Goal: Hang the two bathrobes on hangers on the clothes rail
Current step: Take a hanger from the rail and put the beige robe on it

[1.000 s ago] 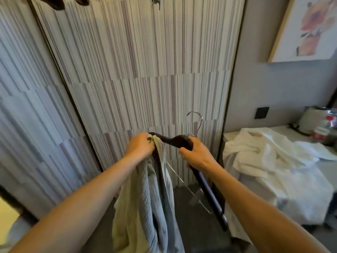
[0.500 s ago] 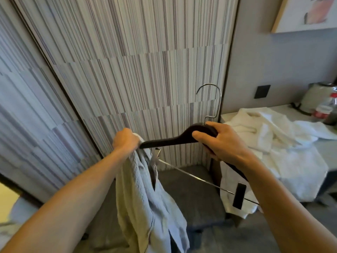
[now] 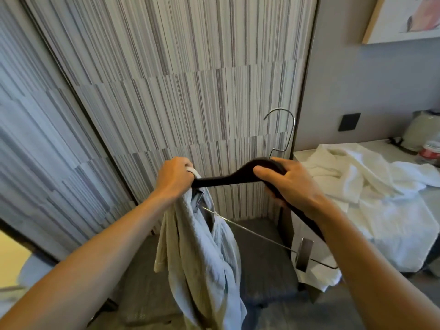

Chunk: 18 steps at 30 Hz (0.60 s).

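A black hanger (image 3: 228, 178) with a metal hook and a clip bar is held level in front of me. My right hand (image 3: 289, 184) grips its middle, just under the hook. My left hand (image 3: 175, 178) is closed on the hanger's left end together with the collar of a pale grey-white bathrobe (image 3: 202, 253), which hangs straight down from that end. A second white bathrobe (image 3: 371, 186) lies crumpled on the counter at the right. The clothes rail is out of view.
A striped wardrobe wall (image 3: 178, 91) stands directly ahead, with a dark carpeted floor (image 3: 262, 258) below. On the counter (image 3: 381, 146) at the far right sit a kettle (image 3: 423, 129) and a small red-labelled item. A framed picture (image 3: 404, 17) hangs top right.
The hanger has swung from steeply tilted to nearly level and moved right and up slightly. My right hand shifted onto its centre under the hook. The robe still hangs from my left hand.
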Available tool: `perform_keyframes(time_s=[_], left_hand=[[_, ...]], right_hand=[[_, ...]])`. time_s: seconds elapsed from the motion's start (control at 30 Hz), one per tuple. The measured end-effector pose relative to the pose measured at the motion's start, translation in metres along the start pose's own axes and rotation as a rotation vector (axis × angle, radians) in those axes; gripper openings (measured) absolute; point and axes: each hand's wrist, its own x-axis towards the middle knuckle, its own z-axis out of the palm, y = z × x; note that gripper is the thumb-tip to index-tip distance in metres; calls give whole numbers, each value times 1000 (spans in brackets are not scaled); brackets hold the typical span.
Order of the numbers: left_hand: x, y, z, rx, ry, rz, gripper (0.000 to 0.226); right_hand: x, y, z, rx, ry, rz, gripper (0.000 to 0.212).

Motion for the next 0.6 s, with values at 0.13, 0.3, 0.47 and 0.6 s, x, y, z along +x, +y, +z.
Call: perform_keyframes(time_s=[0.13,0.3,0.47,0.6], left_hand=[[2,17,-1,-106,-13,-8,19],[-9,46,-11,-384,-108,149,6],[-14,48,-30,-471,-212,332,16],[-10,33,-24,-410,-283,392,25]], right_hand=[[8,-3,14,-25,-36,-11,14],[19,16,42,-58,-42,12,25],[25,11,35,41,0,-27,17],[28,3,29,121,-3,-82,25]])
